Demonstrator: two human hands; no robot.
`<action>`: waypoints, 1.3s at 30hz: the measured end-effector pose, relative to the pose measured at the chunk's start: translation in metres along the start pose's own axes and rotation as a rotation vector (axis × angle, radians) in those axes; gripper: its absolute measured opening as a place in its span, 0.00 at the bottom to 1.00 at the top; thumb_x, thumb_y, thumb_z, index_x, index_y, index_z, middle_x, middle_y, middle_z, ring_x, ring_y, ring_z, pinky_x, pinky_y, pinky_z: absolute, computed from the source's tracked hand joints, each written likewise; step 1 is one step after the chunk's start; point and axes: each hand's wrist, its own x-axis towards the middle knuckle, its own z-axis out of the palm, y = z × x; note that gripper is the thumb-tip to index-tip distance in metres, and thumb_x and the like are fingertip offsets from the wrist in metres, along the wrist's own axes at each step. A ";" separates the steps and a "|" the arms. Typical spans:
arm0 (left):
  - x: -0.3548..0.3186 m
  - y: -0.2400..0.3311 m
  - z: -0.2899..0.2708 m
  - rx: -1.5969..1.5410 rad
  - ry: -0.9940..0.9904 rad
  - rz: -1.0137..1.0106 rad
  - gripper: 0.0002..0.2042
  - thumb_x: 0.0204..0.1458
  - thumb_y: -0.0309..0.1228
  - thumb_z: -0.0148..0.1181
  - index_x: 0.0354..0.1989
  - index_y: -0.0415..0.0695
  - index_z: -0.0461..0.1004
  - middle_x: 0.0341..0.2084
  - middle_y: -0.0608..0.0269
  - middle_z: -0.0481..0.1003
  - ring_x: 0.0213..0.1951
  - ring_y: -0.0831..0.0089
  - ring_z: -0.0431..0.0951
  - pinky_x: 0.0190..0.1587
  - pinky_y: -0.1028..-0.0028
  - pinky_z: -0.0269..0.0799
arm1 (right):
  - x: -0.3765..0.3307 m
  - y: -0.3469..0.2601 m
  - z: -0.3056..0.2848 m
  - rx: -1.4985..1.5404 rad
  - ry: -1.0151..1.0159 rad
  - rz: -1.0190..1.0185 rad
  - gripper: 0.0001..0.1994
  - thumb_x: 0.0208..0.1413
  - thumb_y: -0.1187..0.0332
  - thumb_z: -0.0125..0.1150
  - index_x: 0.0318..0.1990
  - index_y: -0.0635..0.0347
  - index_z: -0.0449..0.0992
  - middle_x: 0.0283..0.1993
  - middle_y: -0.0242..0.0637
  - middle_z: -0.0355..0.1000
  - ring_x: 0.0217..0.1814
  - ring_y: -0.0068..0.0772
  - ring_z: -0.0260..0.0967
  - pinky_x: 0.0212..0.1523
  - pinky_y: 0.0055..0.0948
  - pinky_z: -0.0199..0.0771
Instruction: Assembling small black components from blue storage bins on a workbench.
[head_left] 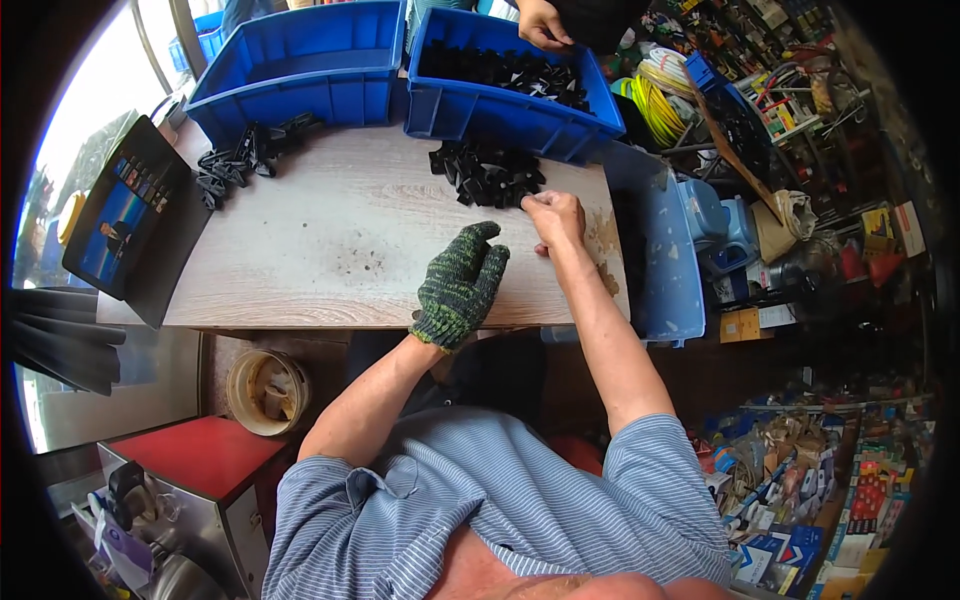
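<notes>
My left hand (460,285) wears a green and black knitted glove and hovers over the front of the table. Its thumb and fingers are apart, and I see nothing held between them. My bare right hand (555,220) is at the right edge of a pile of small black plastic parts (485,175). The fingertips there are pinched together, and whatever they hold is hidden. At the table's far left lies a second, looser group of black plastic parts (250,152), some clipped-looking and longer.
Behind the piles stand a blue crate (330,98) and another blue crate (500,125) filled with black parts. Another person's hand (543,22) hangs over the filled one. A propped tablet (120,220) stands left on the wooden table (270,270). Below are a bucket (268,392) and a red-topped cabinet (200,455).
</notes>
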 end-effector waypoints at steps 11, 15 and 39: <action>0.035 -0.023 -0.002 0.063 -0.002 0.140 0.18 0.59 0.23 0.56 0.58 0.42 0.71 0.47 0.59 0.76 0.40 0.73 0.76 0.47 0.73 0.72 | -0.023 0.022 -0.007 0.560 -0.311 0.025 0.08 0.58 0.66 0.59 0.29 0.59 0.74 0.14 0.27 0.61 0.10 0.21 0.54 0.13 0.29 0.68; 0.038 -0.024 -0.007 0.028 -0.155 0.175 0.18 0.58 0.22 0.57 0.58 0.40 0.71 0.51 0.56 0.75 0.52 0.69 0.76 0.54 0.72 0.71 | -0.037 0.031 0.000 0.682 -0.477 -0.106 0.09 0.56 0.64 0.60 0.26 0.56 0.73 0.13 0.23 0.59 0.09 0.17 0.52 0.11 0.27 0.65; 0.052 -0.017 -0.008 -0.077 -0.184 -0.258 0.11 0.59 0.36 0.57 0.45 0.43 0.73 0.28 0.60 0.77 0.25 0.71 0.76 0.30 0.70 0.73 | -0.036 0.045 0.035 0.497 -0.181 -0.651 0.16 0.65 0.58 0.53 0.27 0.55 0.66 0.17 0.20 0.53 0.15 0.15 0.45 0.16 0.23 0.44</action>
